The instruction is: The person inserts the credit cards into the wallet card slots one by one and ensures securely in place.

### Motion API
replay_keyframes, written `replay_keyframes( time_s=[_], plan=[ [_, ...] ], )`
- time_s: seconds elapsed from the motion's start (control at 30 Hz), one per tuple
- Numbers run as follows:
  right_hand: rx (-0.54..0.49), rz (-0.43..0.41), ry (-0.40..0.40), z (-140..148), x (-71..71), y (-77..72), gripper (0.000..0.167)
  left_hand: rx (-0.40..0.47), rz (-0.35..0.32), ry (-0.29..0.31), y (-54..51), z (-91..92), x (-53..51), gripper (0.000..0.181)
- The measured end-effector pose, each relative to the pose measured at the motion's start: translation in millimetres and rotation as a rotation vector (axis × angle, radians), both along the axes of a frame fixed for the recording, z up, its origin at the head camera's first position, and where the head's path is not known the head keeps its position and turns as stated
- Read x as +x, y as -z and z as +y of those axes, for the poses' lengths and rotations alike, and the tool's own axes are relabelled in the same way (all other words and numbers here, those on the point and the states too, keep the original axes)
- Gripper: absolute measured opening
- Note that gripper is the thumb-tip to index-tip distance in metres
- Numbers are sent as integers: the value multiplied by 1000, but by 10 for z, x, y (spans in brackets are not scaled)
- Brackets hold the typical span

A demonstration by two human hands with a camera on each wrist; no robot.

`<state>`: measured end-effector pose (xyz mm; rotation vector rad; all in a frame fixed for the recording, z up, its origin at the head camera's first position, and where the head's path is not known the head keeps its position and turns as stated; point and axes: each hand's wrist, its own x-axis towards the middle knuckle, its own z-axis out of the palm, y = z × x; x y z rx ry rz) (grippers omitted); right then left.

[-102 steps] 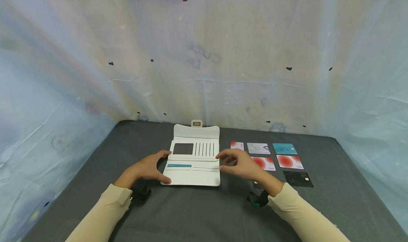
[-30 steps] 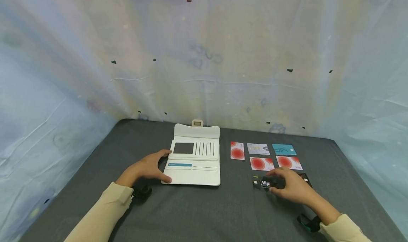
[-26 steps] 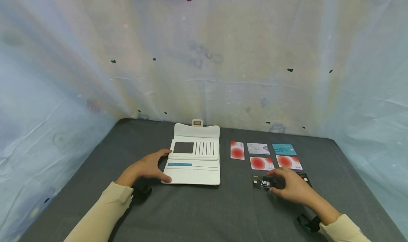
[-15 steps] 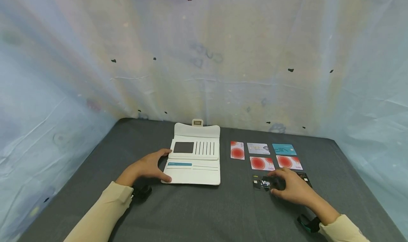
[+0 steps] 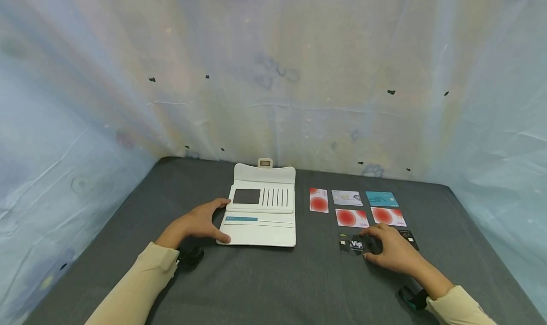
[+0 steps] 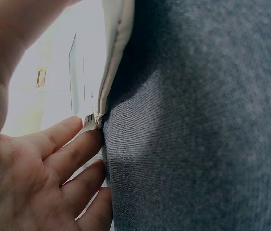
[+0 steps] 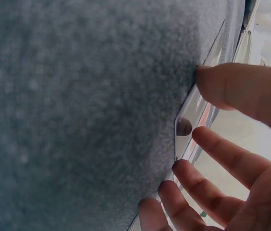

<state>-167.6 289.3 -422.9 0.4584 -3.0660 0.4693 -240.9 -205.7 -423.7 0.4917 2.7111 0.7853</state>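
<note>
Moved over from beside a white wallet (image 5: 256, 237), a person's right hand (image 5: 391, 249) straddled a black card (image 5: 355, 244) flat on the counter (image 5: 256, 287), shifting the work from wallet to card. Its thumb touched one long edge, its fingers curved toward the other; whether they clamped it could not be told. White lettering on the card read "Vip." To its left, the wallet lay open, a blue card (image 5: 241, 218) showing in one slot, its print illegible, while the left hand (image 5: 198, 223) stayed at the left edge, fingers apart. Beyond the black card lay a teal card (image 5: 381, 199) with inverted letters resembling "VIP," a silver card (image 5: 347, 198) and three red-and-white cards (image 5: 318, 200); the right hand partly hid a second black card (image 5: 408, 238).
</note>
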Motion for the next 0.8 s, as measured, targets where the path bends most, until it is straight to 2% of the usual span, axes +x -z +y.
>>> replay_keyframes(
  time_s=[0.5,0.8],
  plan=[
    [17,-44,0,-25,-5,-50,46,0,2,-2,-19,8,9,110],
    [-18,-53,4,-21,-24,-37,46,2,0,-4,-7,1,8,110]
  ],
)
